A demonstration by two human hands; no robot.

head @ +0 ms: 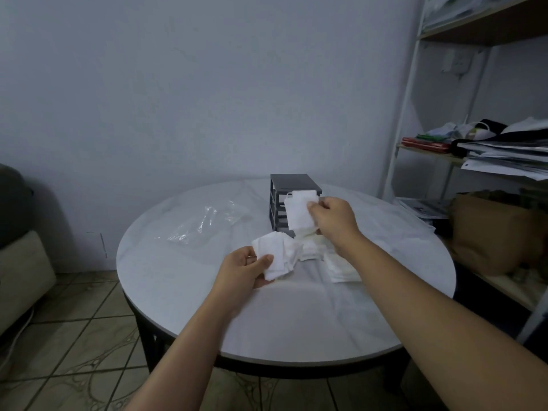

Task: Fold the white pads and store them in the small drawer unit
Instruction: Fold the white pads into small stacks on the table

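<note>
The right hand point(332, 221) pinches a white pad point(299, 210) upright, touching the drawer unit point(292, 183) front, while the farther left hand point(244, 266) grips a pad stack point(271, 256).

Drawer unit point(292, 185) at table's point(184, 307) back, pads point(311, 250) before it.

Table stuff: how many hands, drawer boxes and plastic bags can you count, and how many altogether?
Hands: 2, left hand and right hand
Drawer unit: 1
Plastic bag: 1
White pads: too heaped to count, left out
Total: 4
</note>
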